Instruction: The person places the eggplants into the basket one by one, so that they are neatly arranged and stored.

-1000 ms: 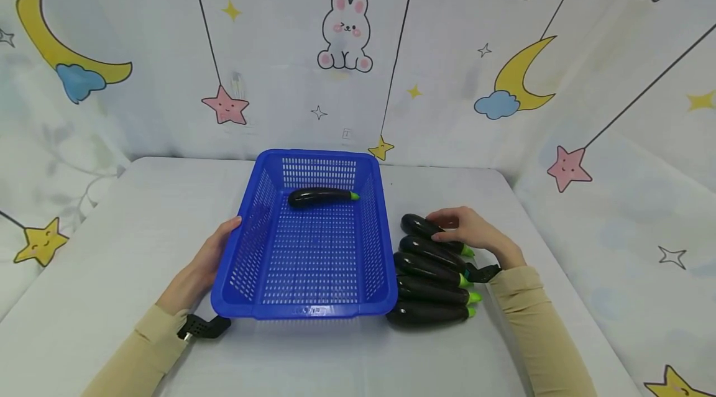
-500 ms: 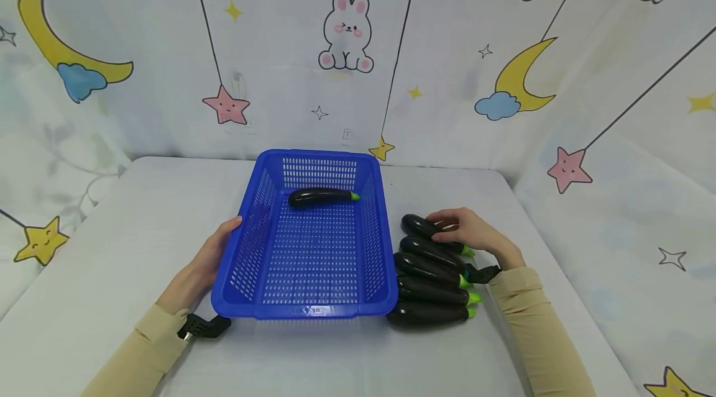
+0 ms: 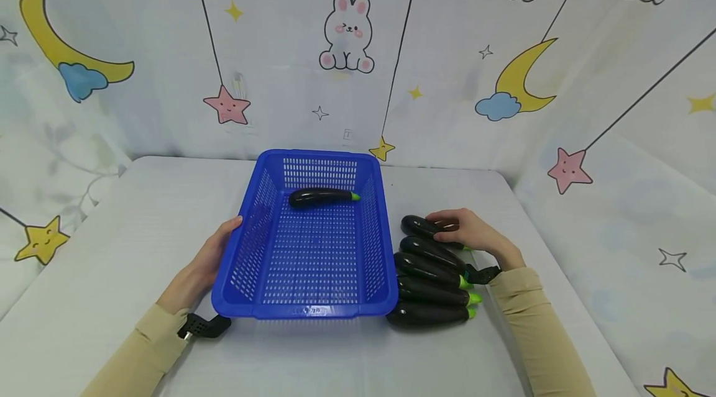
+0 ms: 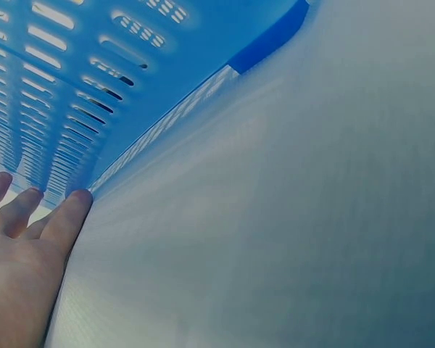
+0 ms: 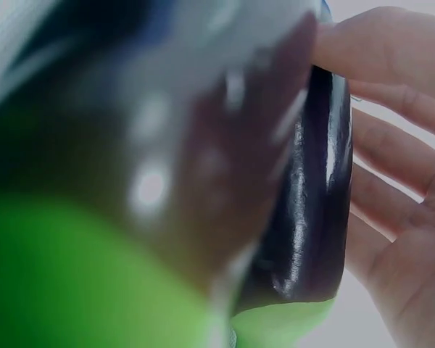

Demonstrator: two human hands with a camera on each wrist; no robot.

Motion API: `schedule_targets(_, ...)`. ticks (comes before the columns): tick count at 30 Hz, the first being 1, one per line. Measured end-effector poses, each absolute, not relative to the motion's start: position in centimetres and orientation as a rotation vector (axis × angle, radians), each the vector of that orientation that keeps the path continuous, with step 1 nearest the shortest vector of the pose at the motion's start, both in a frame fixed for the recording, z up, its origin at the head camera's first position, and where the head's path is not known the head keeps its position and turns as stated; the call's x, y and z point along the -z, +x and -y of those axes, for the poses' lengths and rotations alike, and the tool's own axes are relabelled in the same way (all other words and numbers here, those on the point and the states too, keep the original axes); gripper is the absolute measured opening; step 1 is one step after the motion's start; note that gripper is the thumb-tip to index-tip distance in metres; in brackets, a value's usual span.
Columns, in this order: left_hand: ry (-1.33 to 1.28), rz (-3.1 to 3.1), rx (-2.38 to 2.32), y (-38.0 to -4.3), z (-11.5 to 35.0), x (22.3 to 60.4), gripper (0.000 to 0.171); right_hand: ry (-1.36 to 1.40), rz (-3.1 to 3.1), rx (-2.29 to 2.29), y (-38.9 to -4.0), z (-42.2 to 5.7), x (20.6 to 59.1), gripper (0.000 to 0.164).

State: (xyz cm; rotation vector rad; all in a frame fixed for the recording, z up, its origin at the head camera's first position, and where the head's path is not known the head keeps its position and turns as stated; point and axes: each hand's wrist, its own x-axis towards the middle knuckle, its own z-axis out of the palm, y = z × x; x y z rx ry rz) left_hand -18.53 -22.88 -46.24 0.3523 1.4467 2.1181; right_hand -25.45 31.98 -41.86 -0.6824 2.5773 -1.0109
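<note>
A blue perforated plastic basket (image 3: pixel 311 248) stands mid-table with one eggplant (image 3: pixel 321 197) lying near its far wall. At the basket's left side my left hand (image 3: pixel 208 254) touches the outer wall and rim; in the left wrist view its fingers (image 4: pixel 72 217) lie fairly straight against the slotted wall. My right hand (image 3: pixel 470 230) holds the farthest eggplant (image 3: pixel 418 225) of a row to the basket's right, thumb on the near side and fingers on the far side. That eggplant also shows in the right wrist view, behind a blurred nearer eggplant (image 5: pixel 130 145).
Several more eggplants (image 3: pixel 431 314) lie side by side toward me, close to the basket's right wall, green caps to the right. The white table (image 3: pixel 140 229) ends at a cartoon-printed cloth (image 3: pixel 291 43) behind. Black wrist devices (image 3: pixel 204 326) sit at both cuffs.
Hardly anything differs. The green cap of the eggplant under my right hand shows less than before. My left hand and the basket stay in place.
</note>
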Motion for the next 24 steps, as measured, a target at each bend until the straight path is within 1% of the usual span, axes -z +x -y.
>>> schedule_targets(5,0.331,-1.494,-2.104,-18.40,22.77,46.02,0.074,-0.689,-2.581,1.014,-25.47,-32.05,41.96,0.046)
schedule_targets(9,0.337,-1.538,-2.087,-18.35,22.70,45.85,0.076,-0.704,-2.597,1.005,-25.43,-32.09,42.01,0.047)
schedule_targets(24,0.362,-1.488,-2.093,-18.37,22.77,45.71,0.073,-0.720,-2.596,0.997,-25.30,-32.08,41.90,0.046)
